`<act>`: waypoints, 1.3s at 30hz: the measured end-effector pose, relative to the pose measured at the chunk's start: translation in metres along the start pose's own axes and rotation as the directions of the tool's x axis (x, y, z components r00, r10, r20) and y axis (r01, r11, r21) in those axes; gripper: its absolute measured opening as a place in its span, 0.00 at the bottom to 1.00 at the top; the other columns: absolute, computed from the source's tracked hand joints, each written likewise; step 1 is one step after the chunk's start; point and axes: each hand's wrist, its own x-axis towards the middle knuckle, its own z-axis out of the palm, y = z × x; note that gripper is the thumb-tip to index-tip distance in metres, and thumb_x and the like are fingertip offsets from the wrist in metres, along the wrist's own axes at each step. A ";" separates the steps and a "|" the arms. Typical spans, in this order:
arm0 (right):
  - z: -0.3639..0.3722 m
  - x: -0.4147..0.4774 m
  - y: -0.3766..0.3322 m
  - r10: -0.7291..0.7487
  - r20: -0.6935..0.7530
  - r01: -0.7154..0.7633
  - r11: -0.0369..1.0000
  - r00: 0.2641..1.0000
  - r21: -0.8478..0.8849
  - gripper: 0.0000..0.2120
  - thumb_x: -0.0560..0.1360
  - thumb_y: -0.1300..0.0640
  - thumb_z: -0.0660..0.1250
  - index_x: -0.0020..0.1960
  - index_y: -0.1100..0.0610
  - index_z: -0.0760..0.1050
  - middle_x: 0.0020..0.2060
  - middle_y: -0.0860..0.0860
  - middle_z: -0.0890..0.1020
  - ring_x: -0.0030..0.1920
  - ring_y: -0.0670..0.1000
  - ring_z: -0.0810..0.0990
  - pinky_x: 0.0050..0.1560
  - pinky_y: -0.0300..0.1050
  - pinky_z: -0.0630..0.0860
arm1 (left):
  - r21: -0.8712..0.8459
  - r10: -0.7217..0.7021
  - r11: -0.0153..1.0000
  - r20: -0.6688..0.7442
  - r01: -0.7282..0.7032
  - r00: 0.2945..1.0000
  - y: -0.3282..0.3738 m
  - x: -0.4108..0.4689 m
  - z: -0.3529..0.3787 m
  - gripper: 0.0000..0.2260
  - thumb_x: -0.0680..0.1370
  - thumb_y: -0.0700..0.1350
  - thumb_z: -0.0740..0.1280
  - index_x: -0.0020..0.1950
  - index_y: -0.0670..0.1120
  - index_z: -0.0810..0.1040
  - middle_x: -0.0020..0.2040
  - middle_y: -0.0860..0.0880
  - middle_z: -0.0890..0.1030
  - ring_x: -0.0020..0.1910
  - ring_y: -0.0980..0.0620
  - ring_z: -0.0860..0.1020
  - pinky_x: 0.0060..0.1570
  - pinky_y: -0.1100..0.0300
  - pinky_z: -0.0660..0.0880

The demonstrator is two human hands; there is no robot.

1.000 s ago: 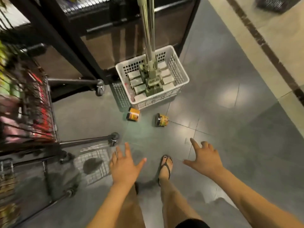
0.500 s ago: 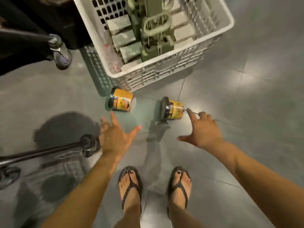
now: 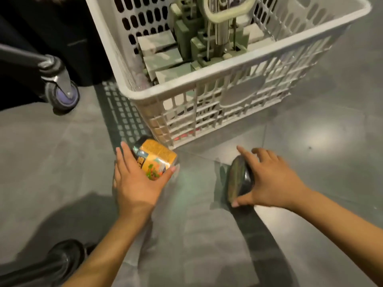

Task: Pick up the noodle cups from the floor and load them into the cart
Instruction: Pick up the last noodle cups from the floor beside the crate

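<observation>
pickup on floor (image 3: pixel 62 162) by crate (image 3: pixel 242 92).
left hand (image 3: pixel 134 183) grasps orange cup (image 3: pixel 155 160), on its side at the crate corner; right hand (image 3: pixel 269 183) clasps dark-lidded cup (image 3: pixel 240 179) lying alongside.

Glossy grey floor tiles (image 3: pixel 310 204), a matt white plastic crate (image 3: pixel 238 94), shiny printed noodle cup (image 3: pixel 157 160).

Before crate (image 3: pixel 242 96): left cup (image 3: pixel 155 160), right cup (image 3: pixel 238 179)

Grey glossy tile floor (image 3: pixel 310 204) carried a white slatted crate (image 3: pixel 238 112). Two cups lay on their sides just before it: orange noodle cup (image 3: pixel 157 160) left, dark-lidded noodle cup (image 3: pixel 238 181) right. Cart wheel (image 3: pixel 62 96) stood left of crate.
</observation>
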 end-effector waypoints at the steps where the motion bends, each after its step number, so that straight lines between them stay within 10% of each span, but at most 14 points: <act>1: 0.001 0.002 -0.001 -0.036 0.014 0.037 0.999 0.999 -0.028 0.67 0.51 0.16 0.60 0.78 0.47 0.39 0.69 0.54 0.64 0.69 0.56 0.64 0.66 0.50 0.65 | -0.035 0.002 0.999 -0.008 -0.002 1.000 -0.002 0.005 -0.002 0.59 0.59 0.76 0.63 0.80 0.49 0.44 0.80 0.46 0.53 0.77 0.45 0.56 0.73 0.48 0.58; 10: 0.004 -0.011 0.001 -0.036 -0.028 0.040 0.983 0.999 0.177 0.64 0.54 0.21 0.67 0.79 0.49 0.45 0.71 0.47 0.65 0.69 0.51 0.65 0.69 0.45 0.64 | -0.160 -0.014 0.986 0.132 0.035 0.991 0.002 0.018 -0.012 0.46 0.63 0.66 0.75 0.76 0.54 0.62 0.64 0.48 0.78 0.60 0.46 0.76 0.54 0.53 0.74; 17: 0.025 -0.038 0.014 0.154 -0.197 -0.001 0.790 0.968 0.613 0.64 0.48 0.24 0.72 0.77 0.46 0.53 0.68 0.45 0.67 0.64 0.43 0.65 0.67 0.41 0.63 | 0.055 0.584 0.807 0.069 -0.588 0.809 0.002 -0.022 0.006 0.37 0.71 0.67 0.66 0.76 0.53 0.62 0.74 0.51 0.69 0.72 0.51 0.66 0.69 0.54 0.64; 22: 0.041 -0.059 0.026 0.295 -0.195 -0.028 0.613 0.935 0.790 0.62 0.47 0.32 0.80 0.74 0.40 0.54 0.67 0.45 0.69 0.66 0.46 0.70 0.67 0.44 0.68 | 0.206 0.704 0.635 0.244 -0.745 0.667 0.005 -0.048 0.024 0.30 0.72 0.62 0.62 0.72 0.53 0.66 0.69 0.44 0.74 0.66 0.41 0.74 0.66 0.51 0.62; 31: 0.056 -0.094 0.049 0.303 -0.166 -0.091 0.678 0.938 0.729 0.63 0.47 0.27 0.77 0.74 0.38 0.49 0.66 0.39 0.66 0.66 0.43 0.68 0.69 0.45 0.68 | 0.314 0.553 0.702 0.324 -0.639 0.767 0.010 -0.045 0.023 0.40 0.70 0.74 0.54 0.77 0.56 0.55 0.79 0.42 0.53 0.77 0.41 0.51 0.72 0.46 0.54; 36: 0.048 -0.102 0.047 0.292 -0.076 -0.235 0.878 0.953 0.417 0.68 0.47 0.16 0.63 0.77 0.43 0.39 0.71 0.46 0.61 0.68 0.49 0.65 0.66 0.43 0.66 | 0.343 0.449 0.760 0.337 -0.552 0.827 0.019 -0.040 0.023 0.50 0.64 0.79 0.54 0.79 0.53 0.54 0.78 0.39 0.55 0.76 0.36 0.55 0.70 0.40 0.58; 39: 0.047 -0.094 0.038 0.283 -0.065 -0.258 0.932 0.957 0.253 0.68 0.48 0.14 0.58 0.76 0.42 0.31 0.69 0.48 0.60 0.68 0.51 0.65 0.65 0.44 0.68 | 0.357 0.351 0.802 0.369 -0.480 0.861 0.026 -0.040 0.022 0.55 0.61 0.81 0.56 0.78 0.58 0.37 0.79 0.42 0.39 0.78 0.39 0.45 0.73 0.42 0.52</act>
